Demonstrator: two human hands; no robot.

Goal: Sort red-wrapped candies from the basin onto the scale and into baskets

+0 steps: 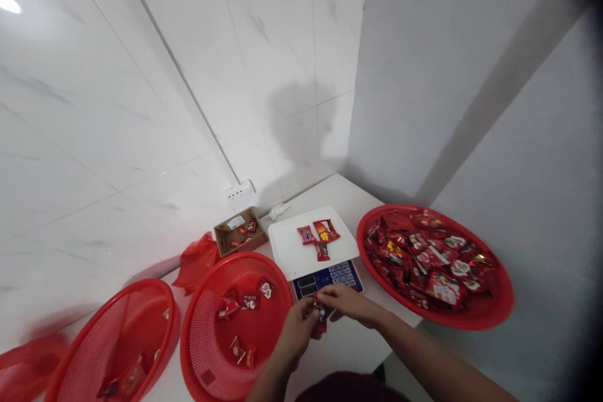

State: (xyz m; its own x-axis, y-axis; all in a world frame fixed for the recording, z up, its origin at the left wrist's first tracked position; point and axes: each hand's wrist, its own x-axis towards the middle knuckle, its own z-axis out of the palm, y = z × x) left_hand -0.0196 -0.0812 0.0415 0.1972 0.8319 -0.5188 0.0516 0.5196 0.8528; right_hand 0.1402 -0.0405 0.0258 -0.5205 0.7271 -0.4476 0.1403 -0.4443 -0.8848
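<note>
My left hand (301, 330) and my right hand (343, 301) meet in front of the scale's blue keypad (330, 276). Between their fingers is a small red wrapped candy (321, 320), which both hands pinch; part of it is hidden by the fingers. Just beyond them, the white weighing tray (287, 251) carries a few red packets: a larger red and yellow packet (326, 230), a small red packet (306, 235) and another small one (323, 252) nearer to me.
On the right stands a red basin (506, 301) heaped with red packets. To the left are a red basket (188, 326) with several packets and another red basket (172, 308). A cardboard box (223, 245) holds small packets near the wall socket (239, 193); a red plastic bag (198, 260) lies beside it.
</note>
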